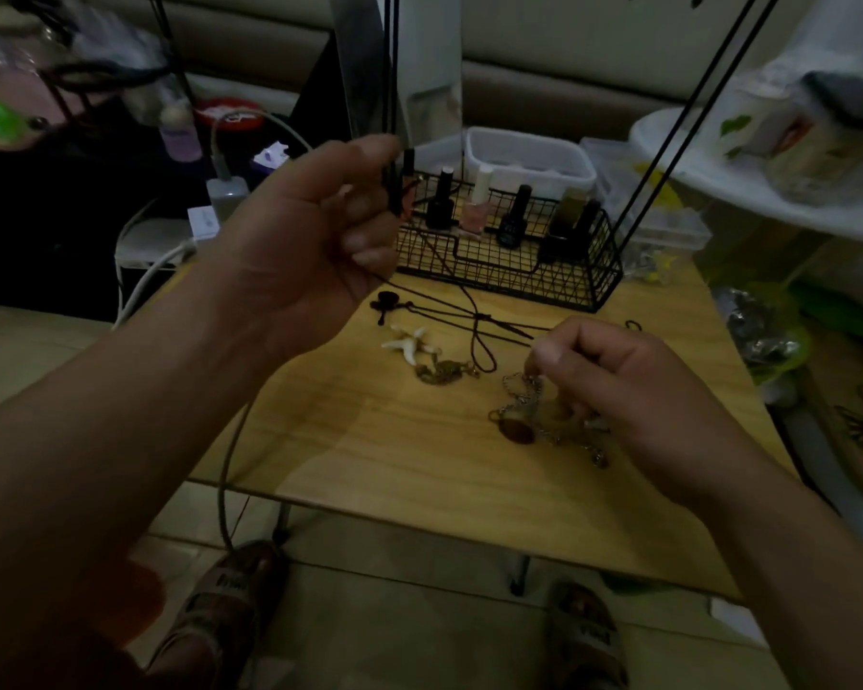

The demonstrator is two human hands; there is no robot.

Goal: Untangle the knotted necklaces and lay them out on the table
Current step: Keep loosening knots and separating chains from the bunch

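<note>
Wooden worktop (pixel 394 465) carried the whole tangle near its middle. The left hand (pixel 315 241) was up high, its fingers (pixel 369 241) curled tight round the dark cord necklace (pixel 479 317), and the cord ran down from that grip to the wood and across to the right hand (pixel 619 390). That hand sat low, thumb and forefinger pinching the cord's other end. Its remaining fingers were curled over a silver chain (pixel 519 395) with a brown oval pendant (pixel 517 431); whether they gripped it could not be told. A white pendant (pixel 405 343) and a bronze chain (pixel 444 370) lay just beside the cord's loop. Behind stood a wire basket (pixel 569 286) of nail polish bottles (pixel 477 201).
</note>
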